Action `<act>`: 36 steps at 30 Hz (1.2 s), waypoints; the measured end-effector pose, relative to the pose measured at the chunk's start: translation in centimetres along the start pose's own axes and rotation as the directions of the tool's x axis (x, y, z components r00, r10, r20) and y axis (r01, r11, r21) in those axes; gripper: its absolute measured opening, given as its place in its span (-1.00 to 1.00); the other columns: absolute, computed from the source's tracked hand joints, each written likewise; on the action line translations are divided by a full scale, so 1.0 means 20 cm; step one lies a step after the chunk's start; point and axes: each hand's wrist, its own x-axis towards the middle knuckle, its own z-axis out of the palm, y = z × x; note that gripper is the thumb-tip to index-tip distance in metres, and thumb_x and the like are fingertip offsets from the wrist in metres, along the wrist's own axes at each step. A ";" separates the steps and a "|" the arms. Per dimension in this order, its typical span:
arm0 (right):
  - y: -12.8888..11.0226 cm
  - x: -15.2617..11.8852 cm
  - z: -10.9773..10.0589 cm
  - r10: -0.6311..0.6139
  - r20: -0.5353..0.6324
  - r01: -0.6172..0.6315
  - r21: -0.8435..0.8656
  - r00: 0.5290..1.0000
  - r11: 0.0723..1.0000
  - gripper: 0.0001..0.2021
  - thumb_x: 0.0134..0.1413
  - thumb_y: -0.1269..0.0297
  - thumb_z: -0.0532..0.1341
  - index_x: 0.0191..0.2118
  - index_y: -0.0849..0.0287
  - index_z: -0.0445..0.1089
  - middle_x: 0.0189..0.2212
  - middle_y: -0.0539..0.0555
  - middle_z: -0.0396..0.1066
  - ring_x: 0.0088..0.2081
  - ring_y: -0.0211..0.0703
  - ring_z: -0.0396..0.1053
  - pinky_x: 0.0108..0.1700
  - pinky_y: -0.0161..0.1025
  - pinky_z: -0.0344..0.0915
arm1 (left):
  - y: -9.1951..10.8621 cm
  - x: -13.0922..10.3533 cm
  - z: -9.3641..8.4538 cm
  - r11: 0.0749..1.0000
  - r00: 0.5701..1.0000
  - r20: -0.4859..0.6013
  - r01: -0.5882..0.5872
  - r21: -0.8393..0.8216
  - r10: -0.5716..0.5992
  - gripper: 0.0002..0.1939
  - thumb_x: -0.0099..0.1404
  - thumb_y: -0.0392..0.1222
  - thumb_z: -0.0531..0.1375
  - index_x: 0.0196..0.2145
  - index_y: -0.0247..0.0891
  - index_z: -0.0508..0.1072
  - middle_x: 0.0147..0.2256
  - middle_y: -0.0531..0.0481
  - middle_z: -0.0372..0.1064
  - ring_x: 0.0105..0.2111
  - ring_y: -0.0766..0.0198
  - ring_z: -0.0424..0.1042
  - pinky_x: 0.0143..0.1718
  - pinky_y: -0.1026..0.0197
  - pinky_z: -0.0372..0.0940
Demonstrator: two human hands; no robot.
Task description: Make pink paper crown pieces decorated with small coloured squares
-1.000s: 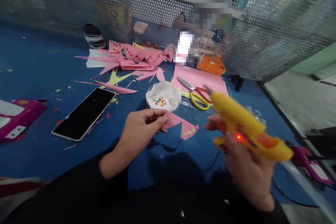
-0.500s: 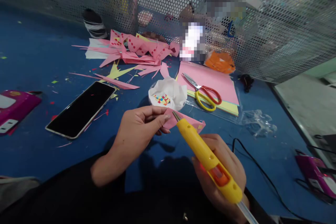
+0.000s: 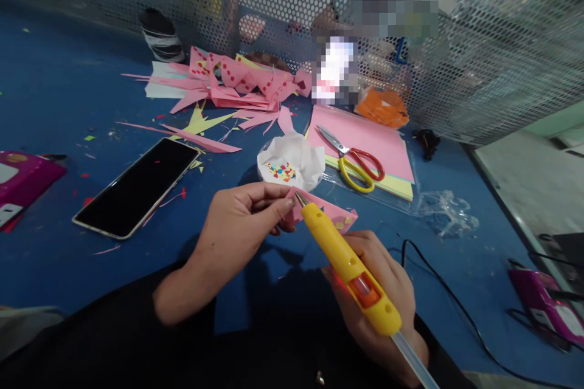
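Note:
Between the thumb and fingers of my left hand [image 3: 244, 228] is the left end of a folded piece of pink paper [image 3: 340, 214], with small yellowish squares on its right part. My right hand [image 3: 378, 292] is closed around a yellow hot glue gun [image 3: 340, 252], a clear glue stick [image 3: 413, 358] poking out of its back end. The gun's metal nozzle points up and left at the pink paper, close to my left thumb; whether it touches the paper I cannot tell. Just beyond my left fingers stands a white paper-lined bowl [image 3: 312, 161] holding tiny coloured paper bits [image 3: 280, 171].
Scissors [image 3: 351, 155] with red and yellow handles lie on pink and yellow sheets [image 3: 383, 134]. To the left are a phone [image 3: 137, 188] and a purple device [image 3: 30, 179]. Pink cut-outs [image 3: 246, 85] are heaped behind. A black cord [image 3: 449, 292] runs along the right.
The glue gun has shifted slightly left, along with my right hand, and its nozzle sits nearer my left thumb. My left hand still pinches the pink paper. The view has shifted slightly.

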 end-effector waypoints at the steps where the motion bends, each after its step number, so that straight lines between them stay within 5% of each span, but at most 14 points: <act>1: 0.00 0.00 0.00 0.001 -0.001 -0.001 -0.002 1.000 1.000 -0.98 0.24 0.34 0.19 -0.22 0.11 0.35 -0.39 -0.01 0.46 -0.41 -0.25 0.46 -0.41 -0.33 0.39 | 0.00 0.00 0.00 1.000 1.000 0.001 -0.001 -0.001 0.001 -0.83 0.19 -0.12 0.36 -0.28 -0.23 0.66 -0.49 0.00 0.58 -0.51 0.28 0.54 -0.51 0.33 0.39; 36: 0.02 -0.03 0.01 0.019 0.046 -0.018 -0.018 0.999 1.000 -0.96 0.27 0.30 0.20 -0.24 0.11 0.33 -0.43 -0.04 0.36 -0.48 -0.30 0.37 -0.47 -0.33 0.27 | -0.01 0.00 0.00 0.999 0.999 0.033 0.002 -0.037 -0.001 -0.89 0.21 -0.18 0.35 -0.30 -0.21 0.66 -0.46 0.03 0.59 -0.51 0.36 0.51 -0.49 0.41 0.36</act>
